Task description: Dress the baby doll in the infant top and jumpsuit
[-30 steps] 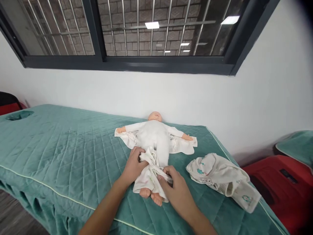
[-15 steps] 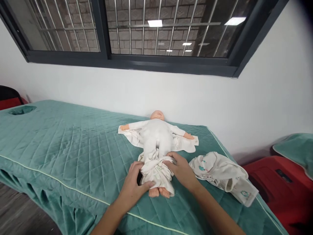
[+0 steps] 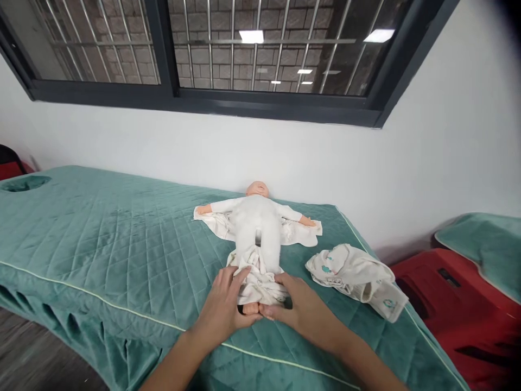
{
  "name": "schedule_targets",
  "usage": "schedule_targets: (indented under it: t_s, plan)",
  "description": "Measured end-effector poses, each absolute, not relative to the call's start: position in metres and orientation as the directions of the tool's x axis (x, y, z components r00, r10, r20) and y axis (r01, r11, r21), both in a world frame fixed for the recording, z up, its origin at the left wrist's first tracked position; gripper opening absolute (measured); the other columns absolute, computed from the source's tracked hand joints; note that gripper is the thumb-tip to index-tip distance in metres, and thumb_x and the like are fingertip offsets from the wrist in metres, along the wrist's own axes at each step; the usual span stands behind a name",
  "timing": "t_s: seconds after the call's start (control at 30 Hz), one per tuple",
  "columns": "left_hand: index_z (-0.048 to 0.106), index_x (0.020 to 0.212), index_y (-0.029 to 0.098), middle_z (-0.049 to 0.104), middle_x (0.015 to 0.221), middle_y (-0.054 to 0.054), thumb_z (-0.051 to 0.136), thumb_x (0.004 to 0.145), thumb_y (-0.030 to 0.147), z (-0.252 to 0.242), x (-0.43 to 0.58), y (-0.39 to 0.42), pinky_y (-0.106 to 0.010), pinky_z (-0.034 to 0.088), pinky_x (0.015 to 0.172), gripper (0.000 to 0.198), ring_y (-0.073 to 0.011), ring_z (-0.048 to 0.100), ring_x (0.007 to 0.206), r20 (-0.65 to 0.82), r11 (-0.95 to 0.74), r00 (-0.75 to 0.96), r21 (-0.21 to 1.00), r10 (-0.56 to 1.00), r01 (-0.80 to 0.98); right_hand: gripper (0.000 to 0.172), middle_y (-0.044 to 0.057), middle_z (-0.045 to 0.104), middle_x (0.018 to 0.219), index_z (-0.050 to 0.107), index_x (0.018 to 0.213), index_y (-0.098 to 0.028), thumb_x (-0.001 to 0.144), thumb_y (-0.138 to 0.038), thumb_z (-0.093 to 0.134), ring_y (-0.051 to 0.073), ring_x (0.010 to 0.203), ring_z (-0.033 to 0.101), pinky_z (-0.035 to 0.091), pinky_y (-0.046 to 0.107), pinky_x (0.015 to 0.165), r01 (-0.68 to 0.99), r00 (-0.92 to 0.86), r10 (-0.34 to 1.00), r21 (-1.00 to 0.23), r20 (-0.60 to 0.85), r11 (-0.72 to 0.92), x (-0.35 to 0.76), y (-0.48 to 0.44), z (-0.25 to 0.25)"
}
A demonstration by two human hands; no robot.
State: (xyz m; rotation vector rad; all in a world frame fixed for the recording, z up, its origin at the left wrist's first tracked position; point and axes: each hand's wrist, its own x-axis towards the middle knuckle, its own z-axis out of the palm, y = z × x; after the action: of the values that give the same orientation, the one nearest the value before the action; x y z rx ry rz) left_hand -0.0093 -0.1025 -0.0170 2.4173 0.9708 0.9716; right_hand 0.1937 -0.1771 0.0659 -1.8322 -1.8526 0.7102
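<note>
A green quilted bed cover (image 3: pixel 122 233), pierced by one oval hole (image 3: pixel 24 183), is set against a white wall (image 3: pixel 183 146); above, one dark-framed window (image 3: pixel 264 106) is crossed by metal bars (image 3: pixel 256 60). One red chair (image 3: pixel 448 293) is seen at right. One baby doll (image 3: pixel 258 217) is laid on the cover, head toward the wall, both arms outspread over a white cloth (image 3: pixel 301 232). One printed garment (image 3: pixel 354 274) is left crumpled beside it. A second garment (image 3: pixel 260 285) is bunched round the lower legs — touched by the left hand (image 3: pixel 222 301) and right hand (image 3: pixel 301 304). Thumb and forefinger are parted on each; whether fabric is pinched cannot be told.
</note>
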Motion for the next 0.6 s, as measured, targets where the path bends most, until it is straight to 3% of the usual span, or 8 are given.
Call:
schedule_targets:
  t_s: [0.07, 0.17, 0.3, 0.5, 0.6]
  plan:
    - [0.037, 0.143, 0.025, 0.05, 0.123, -0.013, 0.079, 0.067, 0.034, -0.013, -0.009, -0.103, -0.052, 0.045, 0.099, 0.087, -0.0317, 0.05, 0.116, 0.46, -0.706, 0.539, 0.522, 0.705, 0.478, 0.054, 0.008, 0.063, 0.111, 0.057, 0.109, -0.02, 0.067, -0.047, 0.079, 0.028, 0.104, 0.055, 0.04, 0.038, 0.089, 0.809, -0.091, 0.995, -0.586, -0.033, 0.054, 0.193, -0.177, 0.071]
    - [0.04, 0.143, 0.024, 0.051, 0.123, -0.013, 0.077, 0.07, 0.036, 0.0, -0.013, -0.105, -0.049, 0.046, 0.099, 0.082, -0.032, 0.051, 0.117, 0.39, -0.678, 0.57, 0.558, 0.723, 0.478, 0.045, 0.006, 0.064, 0.1, 0.058, 0.098, -0.02, 0.065, -0.042, 0.08, 0.027, 0.096, 0.057, 0.042, 0.036, 0.082, 0.834, -0.118, 0.992, -0.546, -0.033, 0.081, 0.191, -0.173, 0.078]
    - [0.042, 0.142, 0.028, 0.054, 0.13, -0.011, 0.072, 0.075, 0.037, 0.026, -0.024, -0.111, -0.042, 0.047, 0.098, 0.074, -0.0306, 0.052, 0.121, 0.267, -0.595, 0.6, 0.665, 0.754, 0.452, 0.038, 0.003, 0.065, 0.091, 0.058, 0.098, -0.022, 0.076, -0.05, 0.068, 0.022, 0.082, 0.058, 0.042, 0.031, 0.069, 0.752, -0.126, 0.987, -0.658, -0.1, 0.03, 0.188, -0.172, 0.093]
    - [0.05, 0.135, 0.031, 0.058, 0.135, -0.005, 0.063, 0.078, 0.027, 0.057, -0.034, -0.124, -0.04, 0.047, 0.095, 0.058, -0.0298, 0.058, 0.115, 0.069, -0.408, 0.57, 0.768, 0.819, 0.494, 0.023, -0.002, 0.061, 0.085, 0.059, 0.086, -0.021, 0.076, -0.039, 0.069, 0.017, 0.078, 0.055, 0.04, 0.026, 0.065, 0.636, -0.147, 0.982, -0.772, -0.118, 0.002, 0.192, -0.179, 0.107]
    - [0.054, 0.132, 0.03, 0.062, 0.13, -0.003, 0.058, 0.075, 0.019, 0.071, -0.036, -0.128, -0.038, 0.048, 0.093, 0.058, -0.0284, 0.06, 0.111, -0.014, -0.342, 0.592, 0.805, 0.806, 0.484, 0.025, -0.002, 0.061, 0.087, 0.06, 0.089, -0.021, 0.074, -0.037, 0.071, 0.017, 0.08, 0.055, 0.04, 0.026, 0.065, 0.604, -0.187, 0.972, -0.797, -0.14, 0.002, 0.196, -0.184, 0.113]
